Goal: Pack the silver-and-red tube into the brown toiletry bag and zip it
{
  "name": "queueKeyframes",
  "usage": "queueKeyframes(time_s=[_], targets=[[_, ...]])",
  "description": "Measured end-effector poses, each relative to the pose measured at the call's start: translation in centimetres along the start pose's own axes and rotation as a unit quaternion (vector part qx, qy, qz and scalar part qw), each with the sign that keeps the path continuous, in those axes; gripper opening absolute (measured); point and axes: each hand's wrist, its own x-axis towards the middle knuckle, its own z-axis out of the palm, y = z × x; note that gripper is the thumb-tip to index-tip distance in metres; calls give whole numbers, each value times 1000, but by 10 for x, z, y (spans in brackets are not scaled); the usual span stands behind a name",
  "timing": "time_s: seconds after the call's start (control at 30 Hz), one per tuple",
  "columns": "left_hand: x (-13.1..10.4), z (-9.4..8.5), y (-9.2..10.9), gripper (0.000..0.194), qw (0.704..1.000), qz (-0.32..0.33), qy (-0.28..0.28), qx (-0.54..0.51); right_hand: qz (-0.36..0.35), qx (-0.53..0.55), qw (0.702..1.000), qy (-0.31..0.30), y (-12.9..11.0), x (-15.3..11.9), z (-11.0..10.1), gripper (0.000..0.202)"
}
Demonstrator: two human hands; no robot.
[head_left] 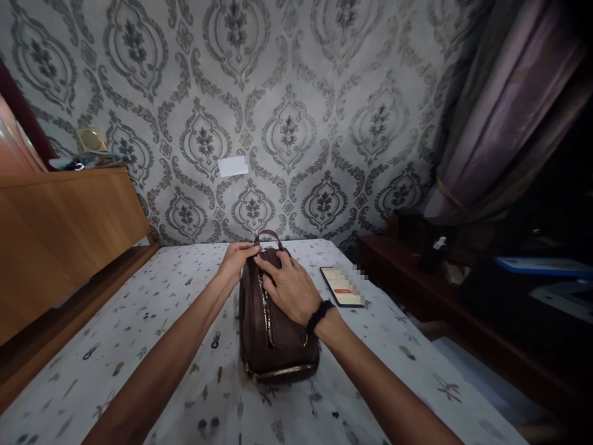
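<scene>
A brown backpack-style bag [280, 350] lies on the patterned sheet in front of me, its carry handle [267, 233] toward the wall. Gold-toothed zippers run along its upper face and across the near end. My left hand [235, 258] is closed at the far left edge of the bag, thumb and fingers pinching it beside the handle's base. My right hand [293, 285], with a dark band on the wrist, lies on top of the bag. Its fingers are spread, the index finger reaching toward the left fingertips near the far end of the long zipper [265, 309].
A phone with a lit screen [343, 289] lies right of the bag on the bed [185, 383]. A wooden board [69, 228] borders the left side. Dark furniture [398, 272] and a tied curtain [482, 148] stand at right. Patterned wallpaper [287, 123] is behind.
</scene>
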Motion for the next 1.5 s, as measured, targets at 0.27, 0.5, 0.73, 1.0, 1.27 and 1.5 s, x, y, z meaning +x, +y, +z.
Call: queueKeyframes(time_s=[0.27,0.5,0.73,1.0,1.27,1.5], targets=[[1,-1,0,29,1000,1,2,-11,20,-70,996,-58,-14,5,-16,41],[5,-5,5,24,999,21,14,33,26,-89,994,-60,-20,7,-15,32],[-5,-3,13,20,996,51,0,67,20,-83,995,-49,-18,6,-11,33],[-19,-3,13,19,996,63,-13,60,23,-83,995,-44,-18,4,-11,33],[-15,-6,11,26,998,47,-22,42,23,-70,997,-25,-13,3,-9,39],[-12,-6,14,24,997,51,-15,49,13,-108,993,-50,-18,6,-15,32]])
